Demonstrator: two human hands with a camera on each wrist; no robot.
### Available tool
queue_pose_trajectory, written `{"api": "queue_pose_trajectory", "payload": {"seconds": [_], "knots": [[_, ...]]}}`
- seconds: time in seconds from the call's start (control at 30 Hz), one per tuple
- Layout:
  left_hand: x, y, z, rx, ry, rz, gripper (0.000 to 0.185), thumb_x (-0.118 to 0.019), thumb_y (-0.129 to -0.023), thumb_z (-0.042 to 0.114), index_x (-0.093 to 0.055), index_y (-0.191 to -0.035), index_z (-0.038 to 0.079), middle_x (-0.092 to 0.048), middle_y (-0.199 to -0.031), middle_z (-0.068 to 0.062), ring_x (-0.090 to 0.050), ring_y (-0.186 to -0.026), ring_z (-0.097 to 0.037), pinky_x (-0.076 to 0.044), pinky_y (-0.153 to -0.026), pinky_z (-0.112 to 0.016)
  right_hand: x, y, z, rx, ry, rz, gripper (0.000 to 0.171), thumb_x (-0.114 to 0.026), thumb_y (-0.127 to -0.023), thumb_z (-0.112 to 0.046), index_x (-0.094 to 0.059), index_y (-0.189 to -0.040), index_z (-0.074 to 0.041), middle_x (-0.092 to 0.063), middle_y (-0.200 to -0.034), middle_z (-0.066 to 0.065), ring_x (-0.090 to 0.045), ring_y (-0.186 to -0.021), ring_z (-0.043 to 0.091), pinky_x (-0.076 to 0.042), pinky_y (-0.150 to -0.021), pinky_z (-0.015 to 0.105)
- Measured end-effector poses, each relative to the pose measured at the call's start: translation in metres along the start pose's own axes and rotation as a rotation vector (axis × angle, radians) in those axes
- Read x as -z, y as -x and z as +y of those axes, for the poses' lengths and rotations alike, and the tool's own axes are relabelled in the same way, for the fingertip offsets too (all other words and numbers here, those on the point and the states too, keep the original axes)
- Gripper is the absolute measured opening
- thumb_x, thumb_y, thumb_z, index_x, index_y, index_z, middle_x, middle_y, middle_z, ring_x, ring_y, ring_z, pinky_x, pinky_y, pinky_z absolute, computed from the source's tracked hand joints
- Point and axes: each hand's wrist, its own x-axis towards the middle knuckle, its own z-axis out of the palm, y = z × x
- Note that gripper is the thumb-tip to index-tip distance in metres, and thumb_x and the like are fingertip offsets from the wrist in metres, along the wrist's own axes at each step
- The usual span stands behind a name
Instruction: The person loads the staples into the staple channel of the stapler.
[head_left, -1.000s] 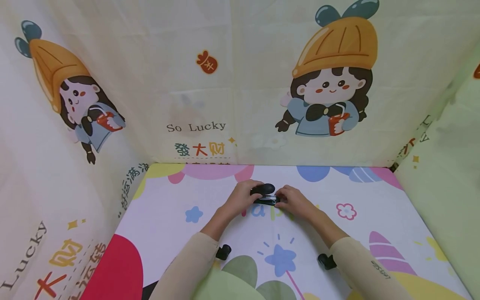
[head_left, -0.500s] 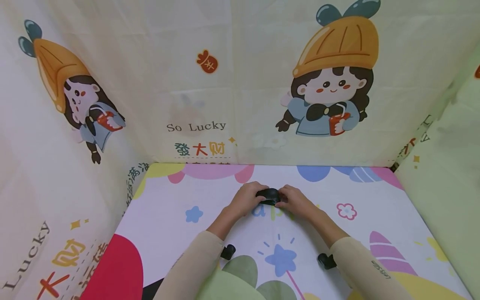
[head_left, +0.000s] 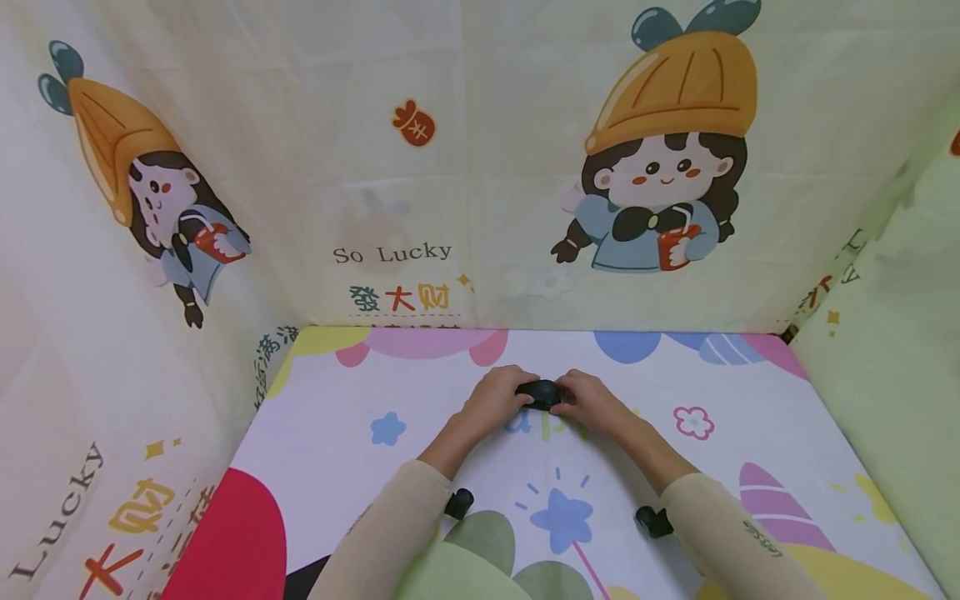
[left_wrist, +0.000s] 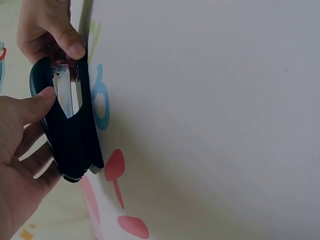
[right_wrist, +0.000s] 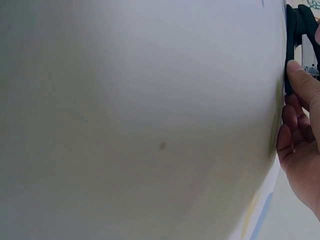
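A black stapler (head_left: 542, 394) rests near the far middle of the printed tabletop, between both hands. My left hand (head_left: 496, 402) grips its top arm from the left, thumb on the near side and fingers on the far side. Pinched between thumb and fingers of my right hand (head_left: 591, 403) is the front end of its base. Seen from the left wrist, the stapler (left_wrist: 75, 142) shows a silver metal magazine between top arm and base, with a gap still visible there. The right wrist view catches the right thumb on the base (right_wrist: 290, 47); part of the stapler is cut off.
The white tabletop (head_left: 330, 467) carries colourful printed shapes and letters. Cream cloth walls (head_left: 510, 208) with cartoon figures close off the back and sides. A black wrist camera (head_left: 459, 503) sits at the left sleeve, another black camera (head_left: 654, 522) at the right.
The stapler's top arm, raised a second ago with the metal magazine exposed, has swung down towards the base. My left hand has shifted slightly right with it. The right hand stays in place.
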Motion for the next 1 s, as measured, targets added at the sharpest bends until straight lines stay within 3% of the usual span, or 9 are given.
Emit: {"api": "queue_pose_trajectory", "payload": {"seconds": [0.57,0.77,1.0], "knots": [[-0.0032,-0.0058,0.0026,0.027,-0.091,-0.01,0.033,-0.068,-0.082,0.026,-0.065,-0.115,0.024,-0.066,-0.104,0.004,-0.059,-0.097,-0.012,-0.048,-0.088,-0.03,-0.0003,-0.0029,0.0007,-0.009,-0.007,-0.01,0.036,-0.074,-0.075,-0.032,-0.065,-0.102,-0.01,-0.058,-0.092,-0.001,-0.053,-0.079,0.01,-0.046,-0.073,0.028],[-0.0052,-0.0057,0.0061,0.0,-0.189,-0.011,0.034,-0.068,-0.082,0.026,-0.064,-0.115,0.023,-0.066,-0.102,0.003,-0.06,-0.093,-0.014,-0.049,-0.085,-0.03,-0.0011,-0.0033,0.0022,-0.005,-0.004,-0.003,0.035,-0.074,-0.075,-0.032,-0.065,-0.102,-0.011,-0.059,-0.093,-0.001,-0.054,-0.082,0.011,-0.047,-0.075,0.029],[-0.008,-0.0071,0.0068,-0.001,-0.21,-0.016,0.032,-0.068,-0.082,0.026,-0.065,-0.114,0.023,-0.066,-0.099,0.003,-0.059,-0.09,-0.013,-0.049,-0.085,-0.029,0.0009,-0.0026,0.0011,-0.003,-0.017,-0.004,0.035,-0.075,-0.074,-0.031,-0.065,-0.102,-0.011,-0.059,-0.092,-0.001,-0.055,-0.081,0.01,-0.047,-0.075,0.029]]}}
